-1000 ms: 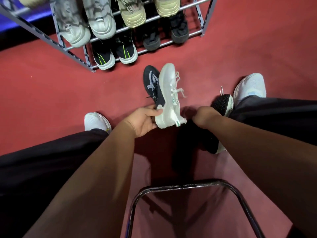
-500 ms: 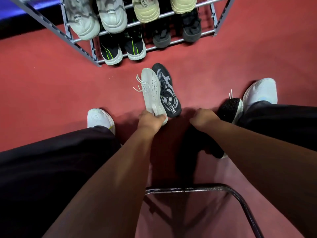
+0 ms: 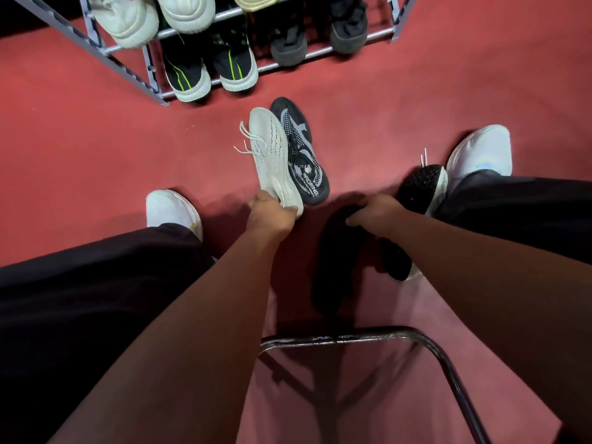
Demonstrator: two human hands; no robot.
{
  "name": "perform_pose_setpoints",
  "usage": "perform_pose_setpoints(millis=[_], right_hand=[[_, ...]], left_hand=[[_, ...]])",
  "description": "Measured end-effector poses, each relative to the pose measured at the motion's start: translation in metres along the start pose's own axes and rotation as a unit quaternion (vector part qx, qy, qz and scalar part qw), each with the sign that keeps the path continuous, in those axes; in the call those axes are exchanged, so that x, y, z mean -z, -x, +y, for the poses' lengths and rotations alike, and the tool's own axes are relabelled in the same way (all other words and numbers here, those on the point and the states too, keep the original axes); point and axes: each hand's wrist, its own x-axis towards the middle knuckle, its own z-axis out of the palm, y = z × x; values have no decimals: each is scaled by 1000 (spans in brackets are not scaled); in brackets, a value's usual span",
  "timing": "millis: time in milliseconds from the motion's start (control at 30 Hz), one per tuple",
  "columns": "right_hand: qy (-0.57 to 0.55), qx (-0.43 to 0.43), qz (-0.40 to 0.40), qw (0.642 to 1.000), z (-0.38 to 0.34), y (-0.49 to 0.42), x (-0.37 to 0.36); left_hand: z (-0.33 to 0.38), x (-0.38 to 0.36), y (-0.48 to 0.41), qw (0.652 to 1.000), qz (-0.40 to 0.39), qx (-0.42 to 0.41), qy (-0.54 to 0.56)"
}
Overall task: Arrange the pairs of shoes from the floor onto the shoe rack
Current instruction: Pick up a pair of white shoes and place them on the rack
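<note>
My forearms are bare, with no sleeves, watch or rings in view on the left hand [image 3: 272,216] or right hand [image 3: 376,213]. I wear loose black trousers [image 3: 96,283] of smooth fabric on both legs. Footwear: white mesh trainers, left [image 3: 171,208] with a small yellow mark at the side, right [image 3: 480,152] with a pale blue patch.

Floor [image 3: 80,149]: red, matt, finely textured. Shoe rack [image 3: 352,38]: grey metal rails, dull sheen. White shoe [image 3: 272,155]: perforated knit cloth, matt, with cloth laces. Black shoe [image 3: 301,155]: mesh with printed grey pattern. Chair frame [image 3: 368,338]: dark glossy metal tube, scuffed.
</note>
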Motion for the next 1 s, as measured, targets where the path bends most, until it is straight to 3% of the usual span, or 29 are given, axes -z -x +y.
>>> perform_pose_setpoints(millis=[167, 267, 433, 533, 600, 733, 867, 1000], right_hand=[[-188, -11, 147, 971, -25, -5, 27], [-229, 2, 245, 942, -47, -5, 60], [-447, 77, 194, 870, -69, -3, 82], [-249, 63, 224, 940, -54, -2, 74], [-108, 30, 233, 966, -35, -1, 68], [130, -80, 295, 943, 7, -7, 54], [113, -157, 293, 936, 28, -13, 47], [40, -93, 245, 964, 31, -28, 58]], left_hand=[[3, 4, 3, 1000, 2, 10, 7], [8, 4, 6, 1000, 3, 25, 9], [6, 6, 7, 1000, -6, 28, 6], [3, 7, 6, 1000, -6, 29, 11], [3, 6, 5, 999, -3, 27, 16], [12, 4, 1, 998, 7, 42, 38], [19, -1, -2, 998, 11, 55, 28], [18, -5, -3, 998, 21, 56, 20]])
